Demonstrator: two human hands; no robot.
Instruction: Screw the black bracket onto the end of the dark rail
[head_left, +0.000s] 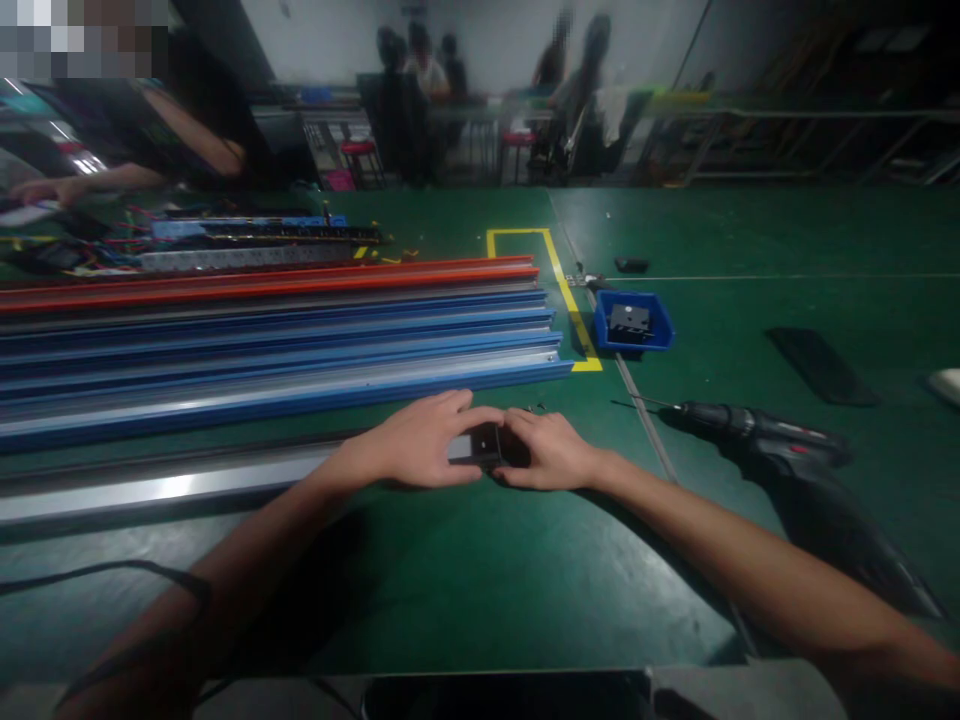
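A long silver metal profile (pixel 172 487) lies across the left of the green work table. My left hand (pixel 424 440) is closed around its right end, thumb on the near side and fingers on the far side. A small black end piece (pixel 489 446) sits at that end. My right hand (pixel 551 450) pinches this black piece from the right, its fingertips close to those of my left hand. The fingers partly cover the joint, so I cannot tell how far the piece is seated.
Blue profiles (pixel 450 352) and orange ones (pixel 300 283) lie behind. To the right are a blue bin (pixel 660 325) holding black parts (pixel 630 322), a power drill (pixel 780 435) and a dark flat object (pixel 821 365). A person (pixel 187 125) works at the far left beside wired strips (pixel 247 235).
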